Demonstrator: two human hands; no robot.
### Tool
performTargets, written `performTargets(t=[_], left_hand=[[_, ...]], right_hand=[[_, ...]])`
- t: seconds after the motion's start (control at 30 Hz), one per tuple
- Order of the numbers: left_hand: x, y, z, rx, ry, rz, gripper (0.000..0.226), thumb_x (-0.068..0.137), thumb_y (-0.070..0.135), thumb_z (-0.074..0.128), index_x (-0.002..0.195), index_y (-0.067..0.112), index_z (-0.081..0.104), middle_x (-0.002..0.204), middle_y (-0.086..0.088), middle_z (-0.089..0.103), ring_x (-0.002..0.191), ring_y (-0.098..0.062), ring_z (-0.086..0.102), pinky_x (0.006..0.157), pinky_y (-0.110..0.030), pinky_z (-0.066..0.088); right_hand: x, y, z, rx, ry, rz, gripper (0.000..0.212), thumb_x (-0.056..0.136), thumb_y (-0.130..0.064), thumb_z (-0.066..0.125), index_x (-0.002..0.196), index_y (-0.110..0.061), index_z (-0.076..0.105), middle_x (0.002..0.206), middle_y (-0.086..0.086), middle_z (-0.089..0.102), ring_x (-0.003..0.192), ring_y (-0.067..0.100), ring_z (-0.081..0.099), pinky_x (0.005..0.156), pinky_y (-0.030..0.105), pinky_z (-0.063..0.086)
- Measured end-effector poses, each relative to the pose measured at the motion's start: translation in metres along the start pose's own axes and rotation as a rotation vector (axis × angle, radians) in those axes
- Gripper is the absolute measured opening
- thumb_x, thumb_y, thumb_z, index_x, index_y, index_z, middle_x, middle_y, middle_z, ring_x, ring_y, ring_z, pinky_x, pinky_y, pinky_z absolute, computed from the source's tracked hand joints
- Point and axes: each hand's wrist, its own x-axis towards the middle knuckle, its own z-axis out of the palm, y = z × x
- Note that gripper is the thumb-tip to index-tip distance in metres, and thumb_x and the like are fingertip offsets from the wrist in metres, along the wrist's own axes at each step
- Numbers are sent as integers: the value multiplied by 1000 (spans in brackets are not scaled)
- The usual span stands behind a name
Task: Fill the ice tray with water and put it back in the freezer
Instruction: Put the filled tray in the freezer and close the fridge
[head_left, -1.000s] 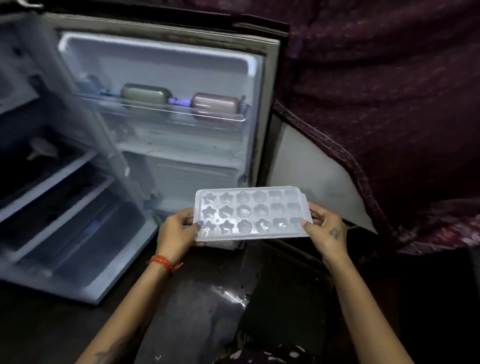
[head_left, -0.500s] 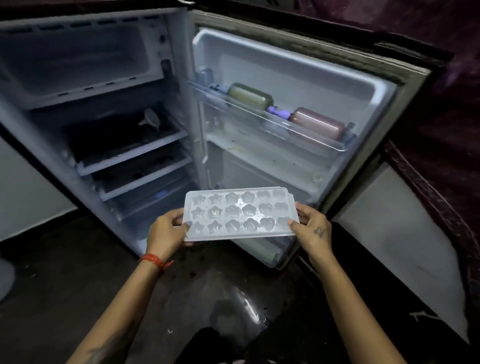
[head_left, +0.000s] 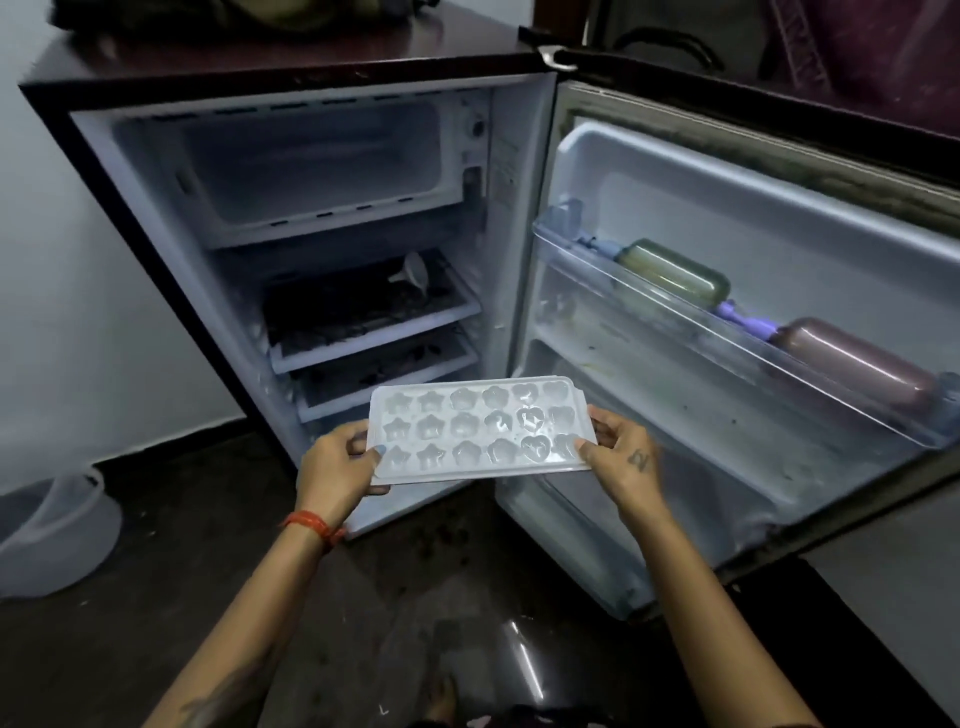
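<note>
A white ice tray (head_left: 478, 428) with star, flower and heart moulds is held level in front of the open fridge. My left hand (head_left: 337, 467) grips its left end and my right hand (head_left: 623, 462) grips its right end. The moulds glisten as if wet. The freezer compartment (head_left: 311, 166) sits at the top of the fridge interior, open at the front with nothing visible in it, well above and behind the tray.
The fridge door (head_left: 727, 338) stands open to the right, with two bottles (head_left: 675, 273) lying in its shelf. Below the freezer are shelves, one with a small funnel (head_left: 413, 270). A pale bucket (head_left: 57, 530) stands on the dark floor at left.
My view has swung left and up, from the door to the whole fridge interior with the freezer. Both hands still hold the tray level, now nearer the fridge opening.
</note>
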Motion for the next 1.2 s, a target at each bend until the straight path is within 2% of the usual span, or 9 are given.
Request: performTargets(t=[0.17,0.33,0.77,0.87,0.9,0.97,1.03,1.1,1.2], left_hand=[[30,13,-26,-18,48,27,31,89,-1,58,119,2,59,94,-8,67,70,-14,63,49,-19,56],[59,23,-45,-71,106,3,36,88,-3,58,124,-1,56,100,-11,65,84,-28,63,49,-21,57],[147,58,-75,-243,205,-31,40,85,-9,59,124,-9,50,110,-20,61,87,-27,61,49,-17,55],[162,72,-82,-284,239,-21,44,81,-8,64,124,-8,52,112,-20,62,87,-25,62,52,-15,55],[167,77,-85,-292,243,-13,46,80,-7,66,123,-7,52,110,-19,63,83,-22,62,52,-14,54],[178,87,-90,-297,242,4,52,76,-7,70,125,-7,51,105,-15,64,78,-16,62,54,-11,53],[191,95,-95,-271,251,22,62,72,-9,73,129,-6,48,111,-14,63,87,-17,63,64,-14,53],[204,102,-100,-191,269,68,70,67,-12,75,131,-5,47,122,-18,60,100,-19,59,80,-23,50],[223,112,-105,-49,301,124,72,65,-11,77,131,-4,48,128,-17,56,105,-16,52,83,-19,43]], right_hand=[[31,-31,33,55,-39,-21,37,75,0,65,101,-27,68,90,-5,71,88,15,66,87,37,52],[67,-58,61,86,-66,-36,42,76,7,62,115,-9,66,94,2,68,91,21,65,88,35,51],[179,-122,117,123,-234,-165,34,80,8,59,109,-7,66,97,3,70,85,12,67,83,24,54],[205,-142,129,116,-253,-216,31,79,9,58,105,-6,67,86,-3,71,68,-5,65,69,9,51],[213,-149,134,105,-255,-227,32,79,7,59,108,-3,67,87,-2,72,71,-4,65,71,11,51],[228,-162,143,96,-250,-215,36,80,2,62,117,0,62,107,11,69,95,16,66,91,29,51],[243,-174,152,98,-253,-204,39,81,1,62,120,2,60,115,16,65,107,27,62,98,38,48],[255,-186,163,88,-251,-209,38,80,1,62,119,2,61,113,13,65,106,26,61,95,35,49],[272,-202,176,91,-239,-222,34,81,1,63,114,2,64,99,6,62,99,23,60,85,27,47]])
